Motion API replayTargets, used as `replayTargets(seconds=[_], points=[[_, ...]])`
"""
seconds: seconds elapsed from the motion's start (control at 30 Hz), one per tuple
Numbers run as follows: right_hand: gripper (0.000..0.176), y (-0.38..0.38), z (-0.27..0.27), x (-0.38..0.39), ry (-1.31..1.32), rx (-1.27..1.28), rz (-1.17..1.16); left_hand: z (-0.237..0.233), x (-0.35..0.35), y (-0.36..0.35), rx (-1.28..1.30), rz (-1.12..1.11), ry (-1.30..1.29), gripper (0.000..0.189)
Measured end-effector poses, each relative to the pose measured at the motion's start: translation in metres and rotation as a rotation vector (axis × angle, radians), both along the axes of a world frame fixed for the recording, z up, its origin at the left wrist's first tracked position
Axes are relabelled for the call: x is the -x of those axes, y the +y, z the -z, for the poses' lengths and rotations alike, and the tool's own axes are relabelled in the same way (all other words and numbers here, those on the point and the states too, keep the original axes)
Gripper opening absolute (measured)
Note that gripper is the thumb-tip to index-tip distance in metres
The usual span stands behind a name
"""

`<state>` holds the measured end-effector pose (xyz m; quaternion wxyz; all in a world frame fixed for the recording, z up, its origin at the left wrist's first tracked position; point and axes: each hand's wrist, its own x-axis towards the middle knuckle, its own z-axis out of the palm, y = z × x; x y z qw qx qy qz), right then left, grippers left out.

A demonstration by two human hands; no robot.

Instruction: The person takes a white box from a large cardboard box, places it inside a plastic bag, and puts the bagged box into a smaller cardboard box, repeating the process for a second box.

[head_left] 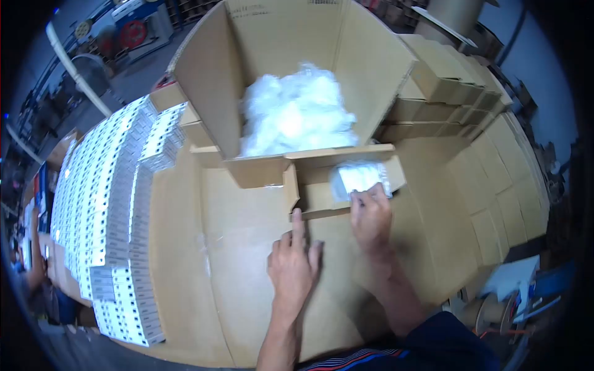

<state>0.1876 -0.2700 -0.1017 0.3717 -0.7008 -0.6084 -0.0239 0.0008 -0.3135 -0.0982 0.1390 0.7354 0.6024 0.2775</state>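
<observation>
Near the middle of the brown cardboard-covered table, an open, rectangular brown cardboard box sits just on the near side of a tall brown cardboard carton. A flat white packet in clear, glossy plastic lies over the right end of the box's opening. The right hand pinches the packet's near edge between thumb and fingertips. The left hand holds nothing visible: its index finger stretches out to touch the box's near left corner, the other fingers are curled, and the thumb stands apart.

Inside the carton, toward the table's far edge, is a loose heap of crumpled clear plastic. Long stacks of small white boxes with dark marks line the table's left edge. Along the right edge stand rows of plain brown cardboard boxes, with more piled at the far right corner.
</observation>
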Motion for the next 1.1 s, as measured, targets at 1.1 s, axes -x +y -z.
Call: replayTargets(seconds=[1.1], points=[[0.080,0.064,-0.056,0.405,-0.455,-0.142,-1.368,-0.044,0.357,-0.051,-0.553,-0.671,0.356,0.058]])
